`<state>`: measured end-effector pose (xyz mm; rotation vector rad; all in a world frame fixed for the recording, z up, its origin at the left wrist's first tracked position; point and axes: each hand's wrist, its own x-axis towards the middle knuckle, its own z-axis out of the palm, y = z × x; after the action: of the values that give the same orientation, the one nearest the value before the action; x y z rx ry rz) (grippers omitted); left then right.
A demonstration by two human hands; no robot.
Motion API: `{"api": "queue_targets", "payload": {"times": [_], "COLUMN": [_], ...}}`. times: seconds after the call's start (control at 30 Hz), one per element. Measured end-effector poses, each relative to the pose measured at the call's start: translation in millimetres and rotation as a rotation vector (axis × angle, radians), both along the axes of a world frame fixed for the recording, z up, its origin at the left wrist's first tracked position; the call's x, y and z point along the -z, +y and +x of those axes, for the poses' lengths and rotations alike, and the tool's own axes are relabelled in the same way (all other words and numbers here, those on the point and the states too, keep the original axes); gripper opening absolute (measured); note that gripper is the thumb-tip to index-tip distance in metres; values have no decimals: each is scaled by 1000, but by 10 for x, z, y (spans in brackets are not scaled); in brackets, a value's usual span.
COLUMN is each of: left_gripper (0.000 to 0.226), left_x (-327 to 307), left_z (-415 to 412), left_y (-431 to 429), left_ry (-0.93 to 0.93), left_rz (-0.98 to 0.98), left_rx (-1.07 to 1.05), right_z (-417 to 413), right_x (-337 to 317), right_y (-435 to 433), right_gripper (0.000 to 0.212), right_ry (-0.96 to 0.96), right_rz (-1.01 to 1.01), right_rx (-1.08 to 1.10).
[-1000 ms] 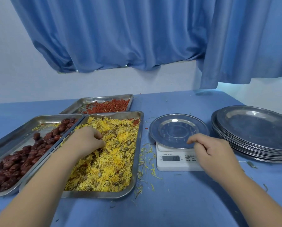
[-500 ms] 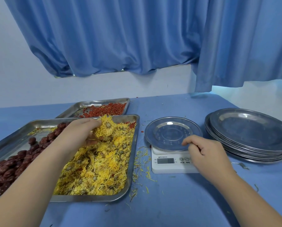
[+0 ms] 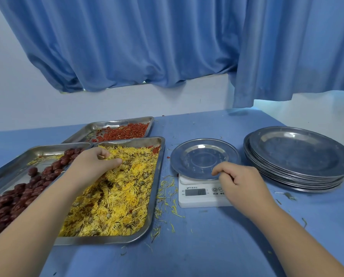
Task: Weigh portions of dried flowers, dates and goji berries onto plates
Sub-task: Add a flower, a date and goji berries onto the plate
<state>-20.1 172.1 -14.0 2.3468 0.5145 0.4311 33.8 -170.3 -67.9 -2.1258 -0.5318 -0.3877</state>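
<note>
My left hand [image 3: 93, 164] grips dried flowers [image 3: 123, 196] in the middle tray [image 3: 156, 186]; my right hand [image 3: 241, 184] pinches the near rim of the one plate [image 3: 201, 156] on the scale [image 3: 199, 198]. I count three trays [image 3: 107, 123], one plate stack [image 3: 299, 156] at right.

The white scale [image 3: 199, 194] on the blue counter [image 3: 207, 246] carries a steel plate [image 3: 201, 156], and my right hand [image 3: 239, 182] pinches that plate's near rim, just above the scale's display. Left of the scale, my left hand [image 3: 93, 164] curls into the yellow dried flowers [image 3: 123, 196] in their steel tray [image 3: 155, 196], with loose petals [image 3: 167, 192] strewn between that tray and the scale. Farther left of the scale lie the dates [image 3: 17, 196], behind and left of it the goji berries [image 3: 125, 131], and to its right a stack of plates [image 3: 299, 154].
</note>
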Motion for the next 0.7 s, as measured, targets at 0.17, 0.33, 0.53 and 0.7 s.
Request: {"api": "queue_targets", "payload": {"times": [0.17,0.33,0.53,0.7], "left_gripper": [42,26,23,17], "left_x": [-49,-63,-77,-89], "left_z": [-7,-3,20,96], "left_y": [-31,-68,-203,-372], "left_ry": [-56,-35,16,-10], "left_rz": [-465,-644,-651,-579], "left_rx": [35,67,158,207], "right_z": [-5,-11,-4,-2], "right_x": [-4,-7,8,11], "right_y": [1,-3,1,11], "right_gripper": [34,34,33,31], "right_ry": [7,1,5,3], "right_rz": [17,13,15,26], "right_rx": [2,4,-8,-26]}}
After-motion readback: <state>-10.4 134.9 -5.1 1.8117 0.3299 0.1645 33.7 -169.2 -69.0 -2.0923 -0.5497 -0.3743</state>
